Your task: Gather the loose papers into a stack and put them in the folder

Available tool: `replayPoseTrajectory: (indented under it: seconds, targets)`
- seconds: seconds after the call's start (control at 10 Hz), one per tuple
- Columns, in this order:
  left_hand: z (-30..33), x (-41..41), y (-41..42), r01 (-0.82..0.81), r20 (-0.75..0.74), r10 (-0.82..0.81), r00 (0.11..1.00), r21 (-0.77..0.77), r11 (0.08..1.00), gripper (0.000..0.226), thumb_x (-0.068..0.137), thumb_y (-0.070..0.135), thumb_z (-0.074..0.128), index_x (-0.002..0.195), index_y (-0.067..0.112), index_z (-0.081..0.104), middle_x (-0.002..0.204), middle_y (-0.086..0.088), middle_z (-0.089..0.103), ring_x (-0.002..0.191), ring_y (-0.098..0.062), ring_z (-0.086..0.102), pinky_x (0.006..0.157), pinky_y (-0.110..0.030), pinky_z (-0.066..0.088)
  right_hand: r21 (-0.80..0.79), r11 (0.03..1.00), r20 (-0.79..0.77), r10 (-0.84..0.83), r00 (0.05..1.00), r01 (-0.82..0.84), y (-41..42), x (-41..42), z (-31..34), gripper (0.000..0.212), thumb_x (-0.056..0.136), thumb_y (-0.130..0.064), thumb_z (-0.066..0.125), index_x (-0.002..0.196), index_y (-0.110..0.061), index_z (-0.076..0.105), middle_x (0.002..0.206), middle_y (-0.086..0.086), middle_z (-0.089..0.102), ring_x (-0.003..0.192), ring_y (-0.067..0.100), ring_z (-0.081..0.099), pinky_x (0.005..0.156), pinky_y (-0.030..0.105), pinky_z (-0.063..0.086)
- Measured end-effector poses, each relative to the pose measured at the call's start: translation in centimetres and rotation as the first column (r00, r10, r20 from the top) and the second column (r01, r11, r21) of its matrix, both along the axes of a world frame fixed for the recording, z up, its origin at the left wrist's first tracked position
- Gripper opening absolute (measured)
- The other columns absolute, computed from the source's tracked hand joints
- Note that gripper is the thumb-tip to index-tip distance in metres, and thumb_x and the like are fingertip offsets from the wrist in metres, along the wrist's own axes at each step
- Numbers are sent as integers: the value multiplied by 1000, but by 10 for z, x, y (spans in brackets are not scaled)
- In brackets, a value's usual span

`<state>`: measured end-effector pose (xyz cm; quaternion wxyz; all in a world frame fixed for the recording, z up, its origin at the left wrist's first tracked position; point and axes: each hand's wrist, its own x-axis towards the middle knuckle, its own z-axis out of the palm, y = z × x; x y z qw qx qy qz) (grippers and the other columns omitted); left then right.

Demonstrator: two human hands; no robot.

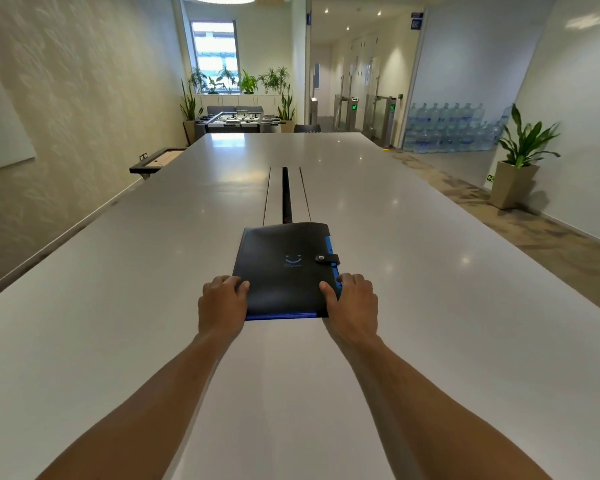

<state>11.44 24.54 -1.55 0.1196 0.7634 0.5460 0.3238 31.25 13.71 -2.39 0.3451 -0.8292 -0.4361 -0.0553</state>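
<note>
Folder [284, 268]: black, closed, strap snapped at its right edge, blue edging along near and right sides; lies flat on the white desk [430, 271], its far end over the central cable channel [285, 194]. Left hand [222, 303]: fingers curled on the folder's near-left corner, gripping it. Right hand [354, 303]: fingers closed on the near-right corner, thumb on the cover. Loose papers: none visible outside the folder.

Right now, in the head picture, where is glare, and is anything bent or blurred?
Head view: ceiling lights glare as bright spots on the glossy white table; the window is overexposed; wide-angle distortion bends the table edges and stretches the forearms; the folder and both hands are sharp; the water bottles look soft.
</note>
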Motion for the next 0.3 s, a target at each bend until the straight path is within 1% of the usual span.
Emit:
replayPoseTrajectory:
  seconds: [0.1,0.2,0.3]
  targets:
    - [2,-7,-24,3,32,-4,999,21,1000,33,99,30,51,118,7,64,119,-12,64,105,-29,57,90,-41,47,0,1000,55,28,998,-28,-17,-7,7,36,95,-49,46,109,-18,57,107,1,61,97,16,51,84,31,42]
    - [6,-17,-56,45,28,-46,999,25,999,38,98,31,50,126,7,59,125,-12,61,112,-29,55,96,-42,46,-6,998,76,63,995,-63,-40,-18,13,36,94,-48,49,106,-16,59,106,2,63,95,17,53,82,31,42]
    - [15,-25,-75,72,-4,-72,997,32,997,39,98,30,52,127,5,59,126,-13,62,113,-30,56,96,-42,46,-28,998,92,65,994,-63,-60,-25,14,38,94,-47,51,109,-14,61,108,2,64,98,18,55,83,31,43]
